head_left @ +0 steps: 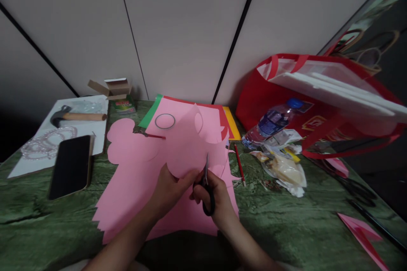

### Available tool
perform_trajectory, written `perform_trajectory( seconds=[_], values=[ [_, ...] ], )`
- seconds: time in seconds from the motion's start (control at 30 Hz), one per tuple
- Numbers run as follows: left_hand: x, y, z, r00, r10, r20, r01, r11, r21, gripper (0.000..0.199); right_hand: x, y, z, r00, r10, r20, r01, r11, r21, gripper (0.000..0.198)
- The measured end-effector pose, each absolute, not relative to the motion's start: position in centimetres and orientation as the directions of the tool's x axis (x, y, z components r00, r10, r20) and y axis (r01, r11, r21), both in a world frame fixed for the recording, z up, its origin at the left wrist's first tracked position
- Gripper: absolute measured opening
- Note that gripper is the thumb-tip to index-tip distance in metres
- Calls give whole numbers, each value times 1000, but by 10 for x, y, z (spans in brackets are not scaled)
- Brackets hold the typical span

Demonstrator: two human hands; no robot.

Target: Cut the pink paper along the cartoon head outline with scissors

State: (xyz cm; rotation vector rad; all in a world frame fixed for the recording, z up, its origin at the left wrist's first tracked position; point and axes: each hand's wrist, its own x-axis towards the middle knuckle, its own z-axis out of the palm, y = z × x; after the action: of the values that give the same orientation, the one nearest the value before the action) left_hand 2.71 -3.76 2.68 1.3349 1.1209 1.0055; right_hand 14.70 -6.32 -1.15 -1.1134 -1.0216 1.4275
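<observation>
My left hand (173,184) pinches the lower edge of a pink paper sheet (186,152) with rounded outlines, raised over the table. In my right hand (218,192) is a pair of scissors (208,197) with black handles, fingers through the loops. The blades point away from me, beside the paper's right edge; whether they are parted is too small to tell. Beneath both hands lies a stack of pink sheets (127,199). A pink scalloped cut-out (122,144) rests on the stack's left part. A thin dark ring (165,121) lies on pink paper farther back.
On the left are a black phone (70,167), a hammer (84,116), bead strings (47,144) and a small open box (122,97). On the right stand a red bag (254,97) and a tilted bottle (270,123), near a red pencil (239,164) and plastic-wrapped items (286,169).
</observation>
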Motion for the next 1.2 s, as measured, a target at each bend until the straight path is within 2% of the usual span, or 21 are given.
perform_trajectory(
  seconds=[0.43, 0.77, 0.9, 1.2],
  values=[
    [26, -38, 27, 142, 990, -11, 7, 11, 1000, 6, 146, -63, -14, -62, 991, -121, -240, -132, -962, 20],
    [25, -37, 26, 113, 994, 0, 59, -7, 998, 8, 146, -64, -10, -55, 990, -127, -206, -136, -969, 20],
    [25, -35, 24, 20, 1000, -4, 45, 3, 999, 16, 146, -64, -11, -76, 991, -112, -217, -126, -968, 20],
    [27, -40, 30, 44, 992, -119, 106, 113, 988, 20, 142, -66, -13, -101, 986, -136, -236, -156, -959, 22]
  ],
)
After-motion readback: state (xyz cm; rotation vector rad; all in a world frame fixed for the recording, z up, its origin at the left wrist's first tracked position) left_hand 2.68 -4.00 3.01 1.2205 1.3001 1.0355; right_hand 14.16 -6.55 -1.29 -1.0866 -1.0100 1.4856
